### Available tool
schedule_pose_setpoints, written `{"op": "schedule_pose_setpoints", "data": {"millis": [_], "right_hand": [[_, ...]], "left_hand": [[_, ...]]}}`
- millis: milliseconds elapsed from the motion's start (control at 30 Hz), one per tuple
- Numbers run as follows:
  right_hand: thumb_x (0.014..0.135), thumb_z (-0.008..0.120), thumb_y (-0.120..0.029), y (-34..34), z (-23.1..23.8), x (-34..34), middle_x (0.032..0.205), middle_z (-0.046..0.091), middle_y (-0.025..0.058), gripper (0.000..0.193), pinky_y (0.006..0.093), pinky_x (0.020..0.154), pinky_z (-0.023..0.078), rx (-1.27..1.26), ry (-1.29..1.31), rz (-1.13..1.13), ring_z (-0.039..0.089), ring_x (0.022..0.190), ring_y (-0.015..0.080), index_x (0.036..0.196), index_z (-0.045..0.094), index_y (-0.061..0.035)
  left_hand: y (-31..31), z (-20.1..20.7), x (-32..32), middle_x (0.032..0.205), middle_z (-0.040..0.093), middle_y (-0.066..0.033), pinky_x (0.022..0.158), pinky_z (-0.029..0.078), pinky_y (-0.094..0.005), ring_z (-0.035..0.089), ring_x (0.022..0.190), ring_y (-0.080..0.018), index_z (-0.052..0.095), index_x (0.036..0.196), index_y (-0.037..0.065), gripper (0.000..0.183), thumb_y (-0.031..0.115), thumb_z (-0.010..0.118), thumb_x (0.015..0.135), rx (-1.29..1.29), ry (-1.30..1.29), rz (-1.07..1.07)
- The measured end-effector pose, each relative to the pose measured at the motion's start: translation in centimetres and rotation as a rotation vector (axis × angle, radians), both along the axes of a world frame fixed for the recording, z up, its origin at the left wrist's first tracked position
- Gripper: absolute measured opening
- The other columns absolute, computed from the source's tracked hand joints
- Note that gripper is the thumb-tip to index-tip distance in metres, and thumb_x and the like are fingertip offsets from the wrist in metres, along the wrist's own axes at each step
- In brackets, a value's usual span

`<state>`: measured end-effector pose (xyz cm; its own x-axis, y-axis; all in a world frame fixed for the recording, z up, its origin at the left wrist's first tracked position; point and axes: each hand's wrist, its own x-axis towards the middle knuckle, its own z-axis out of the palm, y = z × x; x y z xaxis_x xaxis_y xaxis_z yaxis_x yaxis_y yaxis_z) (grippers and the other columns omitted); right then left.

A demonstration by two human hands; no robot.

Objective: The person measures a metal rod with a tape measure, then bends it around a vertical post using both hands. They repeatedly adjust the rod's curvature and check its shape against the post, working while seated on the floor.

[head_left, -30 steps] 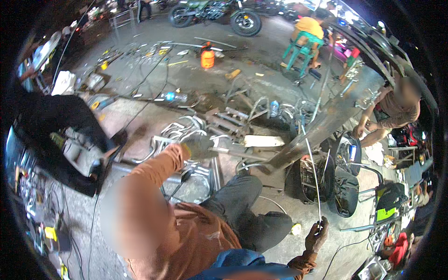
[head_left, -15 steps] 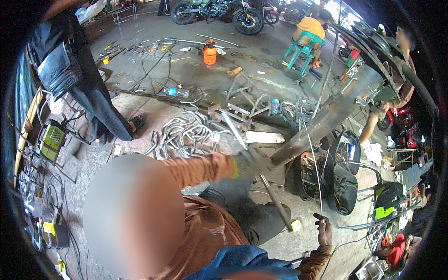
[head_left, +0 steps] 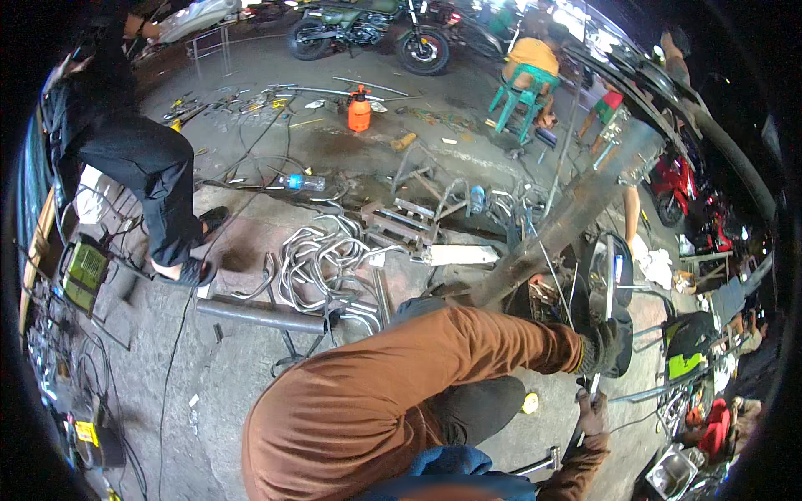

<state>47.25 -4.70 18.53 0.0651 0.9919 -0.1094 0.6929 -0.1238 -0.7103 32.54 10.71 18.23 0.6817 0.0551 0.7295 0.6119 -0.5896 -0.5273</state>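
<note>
My left hand (head_left: 598, 346), in a dark work glove below a brown sleeve, is closed round a narrow bright metal tube (head_left: 611, 275). The tube stands nearly upright in the picture, to the right of my bent knee. Just below, my right hand (head_left: 593, 414) has its fingers curled at the tube's lower end; the dark shape beside its palm is unclear. A thin straight rod (head_left: 553, 275) slants down toward my left forearm, which hides its lower part. Behind the tube lies an open black bag or case (head_left: 598, 250). A thick dark pipe (head_left: 551, 234) slopes across beyond my knee.
Bent metal tubes (head_left: 322, 263) are heaped ahead, with a thick pipe length (head_left: 259, 315) before them. A person in black trousers (head_left: 154, 159) stands at left near a green machine (head_left: 83, 275). An orange sprayer (head_left: 359, 113), a bottle (head_left: 302, 182) and a motorcycle (head_left: 368, 33) stand or lie farther off.
My left hand has carried the metal tube rightward, and it has turned from a slant to nearly upright. My right hand now meets its lower end. The person at left has shifted their legs.
</note>
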Motion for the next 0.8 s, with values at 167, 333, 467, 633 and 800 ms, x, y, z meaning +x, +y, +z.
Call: {"op": "schedule_pose_setpoints", "data": {"millis": [167, 333, 467, 633, 800], "right_hand": [[0.095, 0.057, -0.036, 0.2, -2.8, -0.6, 0.105, 0.065, 0.0133, 0.043, 0.0358, 0.087, 0.045, 0.252, -0.207, -0.15, 0.059, 0.094, 0.0217, 0.115, 0.059, 0.0028], [0.095, 0.059, -0.032, 0.9, -4.2, -1.5, 0.084, 0.066, 0.0167, 0.038, 0.0389, 0.076, 0.048, 0.464, -0.182, -0.229, 0.061, 0.079, 0.027, 0.1, 0.063, 0.0053], [0.096, 0.058, -0.034, 1.8, -4.7, -1.7, 0.079, 0.067, 0.012, 0.039, 0.0305, 0.052, 0.04, 0.514, -0.075, -0.315, 0.05, 0.057, 0.0147, 0.104, 0.06, 0.0046], [0.097, 0.056, -0.033, 2.6, -5.5, -1.6, 0.075, 0.067, 0.0117, 0.039, 0.0313, 0.048, 0.039, 0.577, 0.006, -0.448, 0.051, 0.053, 0.0151, 0.106, 0.059, 0.0039], [0.094, 0.058, -0.03, 2.4, -5.5, -2.2, 0.074, 0.065, 0.0143, 0.035, 0.0407, 0.064, 0.045, 0.581, -0.191, -0.33, 0.059, 0.065, 0.0274, 0.095, 0.063, 0.0044]], "left_hand": [[1.9, -2.3, -2.3, 0.09, 0.061, -0.0159, 0.07, 0.047, -0.0421, 0.059, 0.082, -0.0307, 0.06, 0.091, 0.001, 0.02, 0.02, 0.056, 0.086, -0.219, -0.272, -0.193], [6.0, -5.1, -7.1, 0.098, 0.061, -0.018, 0.078, 0.046, -0.0431, 0.058, 0.091, -0.0321, 0.057, 0.099, 0.0, 0.021, 0.019, 0.053, 0.09, -0.563, -0.851, -0.236], [8.1, -6.5, -9.6, 0.097, 0.06, -0.0164, 0.08, 0.046, -0.0408, 0.058, 0.091, -0.0302, 0.056, 0.102, 0.0, 0.024, 0.021, 0.05, 0.094, -1.285, -1.351, -0.072], [7.1, -7.4, -8.3, 0.094, 0.059, -0.0124, 0.084, 0.047, -0.0347, 0.056, 0.088, -0.0236, 0.054, 0.103, 0.001, 0.026, 0.025, 0.047, 0.097, -1.198, -1.125, -0.092], [4.3, -7.0, -4.7, 0.092, 0.061, -0.0092, 0.07, 0.051, -0.0384, 0.06, 0.087, -0.02, 0.059, 0.102, 0.007, 0.027, 0.032, 0.054, 0.093, -1.987, -1.498, -0.541]]}}
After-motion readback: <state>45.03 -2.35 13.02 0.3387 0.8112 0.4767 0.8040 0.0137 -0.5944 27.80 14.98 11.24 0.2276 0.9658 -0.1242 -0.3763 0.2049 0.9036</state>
